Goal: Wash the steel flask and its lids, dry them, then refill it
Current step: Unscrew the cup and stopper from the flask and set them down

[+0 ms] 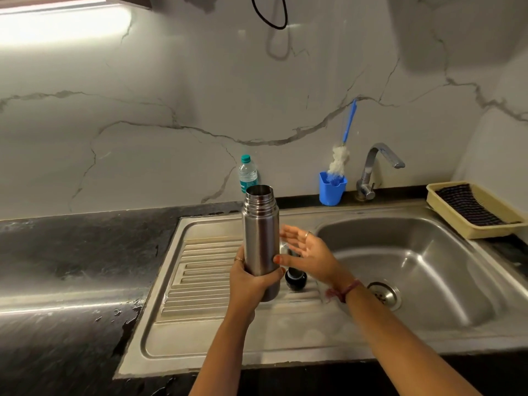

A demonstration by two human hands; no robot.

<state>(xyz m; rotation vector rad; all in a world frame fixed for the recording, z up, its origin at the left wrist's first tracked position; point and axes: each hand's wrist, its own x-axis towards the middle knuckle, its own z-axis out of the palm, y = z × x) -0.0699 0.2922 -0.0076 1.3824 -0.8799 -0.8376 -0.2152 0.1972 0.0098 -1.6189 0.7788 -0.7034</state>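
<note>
Steel flask, uncapped, upright at frame centre over the drainboard.
Left hand clamps its lower body, mouth up, probably ready for washing. Right hand beside it, fingers spread, holding nothing. Black lid rests on the drainboard just right; bottle brush stands in blue cup, upper right.

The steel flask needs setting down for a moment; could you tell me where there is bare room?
The ribbed drainboard left of the left hand is bare, as is the sink basin. It is crowded right of the steel flask, where the black lid lies under the open right hand.
</note>
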